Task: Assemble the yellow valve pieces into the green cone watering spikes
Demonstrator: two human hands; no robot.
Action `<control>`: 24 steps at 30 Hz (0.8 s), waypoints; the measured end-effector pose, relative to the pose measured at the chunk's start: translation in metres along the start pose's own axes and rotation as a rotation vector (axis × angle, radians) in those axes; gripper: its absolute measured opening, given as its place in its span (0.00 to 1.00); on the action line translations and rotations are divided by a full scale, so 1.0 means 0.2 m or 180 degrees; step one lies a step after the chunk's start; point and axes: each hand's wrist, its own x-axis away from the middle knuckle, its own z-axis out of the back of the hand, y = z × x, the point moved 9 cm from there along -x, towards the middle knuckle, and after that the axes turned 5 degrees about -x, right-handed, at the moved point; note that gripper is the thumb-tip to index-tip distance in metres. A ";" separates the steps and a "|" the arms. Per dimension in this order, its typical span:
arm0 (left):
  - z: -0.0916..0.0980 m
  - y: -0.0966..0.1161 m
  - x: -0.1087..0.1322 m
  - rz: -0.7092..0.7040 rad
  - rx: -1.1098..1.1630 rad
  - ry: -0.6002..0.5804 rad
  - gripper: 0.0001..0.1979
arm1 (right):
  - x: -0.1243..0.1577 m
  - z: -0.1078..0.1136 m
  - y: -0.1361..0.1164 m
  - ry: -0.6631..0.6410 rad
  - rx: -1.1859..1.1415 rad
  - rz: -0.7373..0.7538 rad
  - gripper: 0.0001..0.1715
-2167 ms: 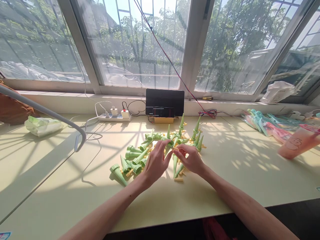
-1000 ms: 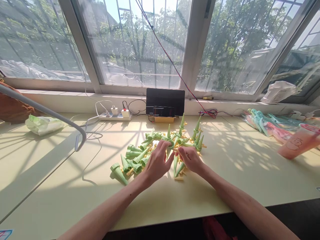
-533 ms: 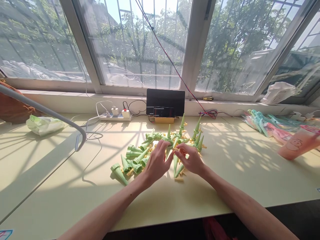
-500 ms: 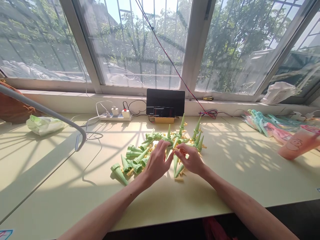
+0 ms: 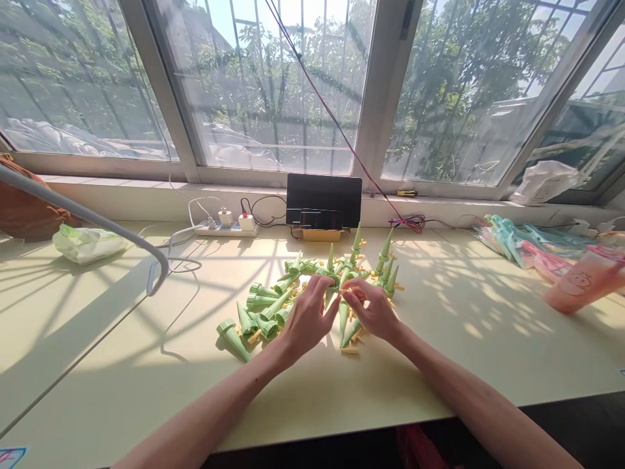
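Note:
A heap of green plastic cone spikes (image 5: 266,303) mixed with small yellow pieces (image 5: 350,350) lies in the middle of the pale yellow table (image 5: 122,365). My left hand (image 5: 307,317) has its fingers curled on a green cone (image 5: 333,281) at the heap's centre. My right hand (image 5: 374,311) pinches a small piece against that cone's end; the piece itself is too small to name. Both hands meet fingertip to fingertip. Three cones stand upright behind them (image 5: 385,246).
A dark tablet on a wooden stand (image 5: 323,200) and a power strip with cables (image 5: 225,228) sit at the window sill. A grey lamp arm (image 5: 88,215) crosses the left. A wipes pack (image 5: 85,242) lies far left; coloured bags (image 5: 522,244) and a pink cup (image 5: 581,280) lie right.
Both hands stay at the heap's centre; the fingertips have shifted slightly while working on the same cone. Nothing else has moved.

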 end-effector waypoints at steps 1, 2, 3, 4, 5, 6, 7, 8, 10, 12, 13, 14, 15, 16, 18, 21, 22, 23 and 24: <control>0.00 0.00 0.00 0.0002 0.0000 0.0002 0.07 | 0.00 0.00 0.00 -0.0012 -0.0023 0.0025 0.10; 0.00 0.00 0.00 0.0004 -0.0005 0.0002 0.07 | 0.00 -0.01 0.00 -0.0022 -0.0038 0.0058 0.09; 0.00 0.00 0.00 0.0005 -0.0016 0.0006 0.07 | 0.01 -0.01 -0.01 -0.0027 -0.0044 0.0085 0.09; 0.01 0.00 0.00 0.0002 -0.0027 0.0011 0.07 | 0.01 -0.01 0.00 -0.0030 -0.0039 0.0103 0.08; 0.01 0.00 0.00 -0.0009 -0.0032 0.0016 0.08 | 0.01 -0.01 0.00 -0.0023 -0.0020 0.0117 0.08; 0.01 0.00 0.00 -0.0021 -0.0032 0.0020 0.08 | 0.01 -0.01 0.00 -0.0006 0.0013 0.0128 0.07; 0.01 0.01 0.00 -0.0032 -0.0026 0.0018 0.08 | 0.01 -0.01 0.00 0.0011 0.0056 0.0139 0.07; 0.01 0.01 0.00 -0.0039 -0.0018 0.0013 0.08 | 0.01 -0.01 0.00 0.0021 0.0104 0.0150 0.07; 0.01 0.01 0.00 -0.0039 -0.0012 -0.0004 0.08 | 0.00 0.00 -0.01 0.0016 0.0207 0.0164 0.09; 0.01 0.01 0.00 -0.0038 -0.0023 -0.0012 0.07 | 0.00 0.00 -0.02 -0.0005 0.0286 0.0168 0.14; 0.01 0.02 0.00 -0.0044 -0.0030 -0.0014 0.06 | 0.00 0.00 -0.02 -0.0020 0.0312 0.0172 0.16; 0.01 0.02 0.00 -0.0045 -0.0038 -0.0016 0.06 | 0.00 0.00 -0.02 -0.0028 0.0328 0.0177 0.19; 0.00 0.02 0.00 -0.0046 -0.0039 -0.0026 0.06 | 0.00 0.00 -0.02 -0.0033 0.0330 0.0182 0.21; 0.00 0.02 0.00 -0.0046 -0.0035 -0.0037 0.06 | -0.01 0.00 -0.02 -0.0042 0.0321 0.0184 0.23; 0.00 0.01 0.00 -0.0045 -0.0034 -0.0059 0.06 | -0.01 -0.01 -0.02 -0.0042 0.0279 0.0173 0.27; 0.00 0.01 0.00 -0.0025 -0.0050 -0.0056 0.07 | 0.00 0.00 -0.01 0.0038 0.0191 0.0115 0.26; 0.00 0.00 0.00 -0.0012 -0.0053 -0.0041 0.07 | 0.00 0.01 0.00 0.0063 0.0143 0.0082 0.23; 0.00 0.00 0.00 0.0004 -0.0054 -0.0019 0.07 | 0.00 0.01 0.00 0.0076 0.0083 0.0050 0.19; 0.01 0.00 0.00 0.0019 -0.0057 0.0010 0.07 | 0.00 0.01 0.00 0.0066 0.0023 0.0025 0.14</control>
